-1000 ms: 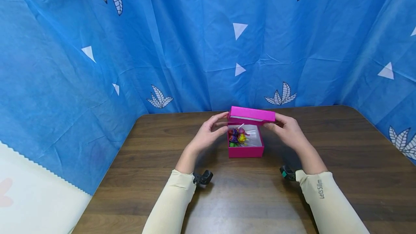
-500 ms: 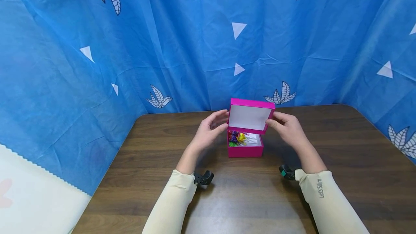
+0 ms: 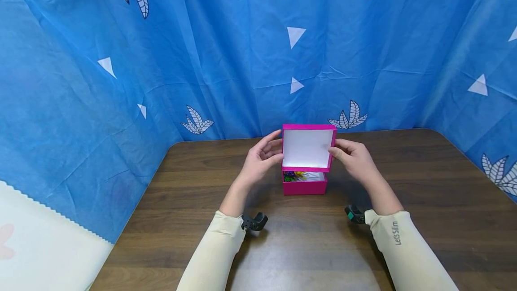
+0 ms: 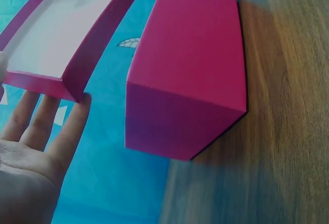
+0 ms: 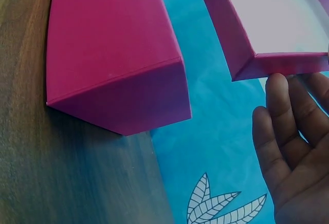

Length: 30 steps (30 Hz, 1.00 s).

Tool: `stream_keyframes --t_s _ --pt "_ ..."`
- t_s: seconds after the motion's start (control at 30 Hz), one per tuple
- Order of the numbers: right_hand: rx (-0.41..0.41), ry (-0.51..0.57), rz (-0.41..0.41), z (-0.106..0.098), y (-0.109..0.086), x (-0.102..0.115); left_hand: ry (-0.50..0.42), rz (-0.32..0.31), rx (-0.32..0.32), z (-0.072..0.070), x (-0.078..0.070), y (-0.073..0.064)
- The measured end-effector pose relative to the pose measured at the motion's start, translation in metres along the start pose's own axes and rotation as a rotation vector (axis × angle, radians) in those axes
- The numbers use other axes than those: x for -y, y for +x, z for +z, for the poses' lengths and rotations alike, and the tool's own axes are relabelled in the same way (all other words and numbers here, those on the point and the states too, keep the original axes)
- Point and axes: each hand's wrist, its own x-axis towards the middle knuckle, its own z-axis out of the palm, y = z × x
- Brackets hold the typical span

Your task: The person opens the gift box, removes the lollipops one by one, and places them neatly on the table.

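A pink box lid [image 3: 307, 148] is raised over the back of its box, tipped up so its white inside faces me. My left hand [image 3: 258, 160] holds the lid's left side, its fingertips [image 4: 82, 98] against the outer wall. On the opposite side my right hand [image 3: 356, 160] grips the lid, thumb at the front and fingers behind. The matching pink box [image 3: 304, 187] stands open below on the table, apart from the lid in both wrist views. Inside it, several lollipops [image 3: 296, 176] in colourful wrappers show in part, the lid hiding the rest.
The brown wooden table [image 3: 299, 246] carries the box near its back edge. Right behind it hangs a blue curtain [image 3: 242, 57] with white leaves and triangles. A black band [image 3: 254, 222] circles the left wrist, and another band [image 3: 355, 214] the right.
The lid has swung from nearly flat to upright, baring its white inside, then shifted slightly left and lower. It now covers more of the lollipops. Both hands stay at its sides.
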Motion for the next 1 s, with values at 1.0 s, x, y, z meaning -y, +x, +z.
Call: stream_keyframes --t_s 1.0 --pt "0.002 0.158 -0.092 0.006 0.004 0.002 -0.082 -0.104 -0.062 -0.01 -0.003 -0.001"
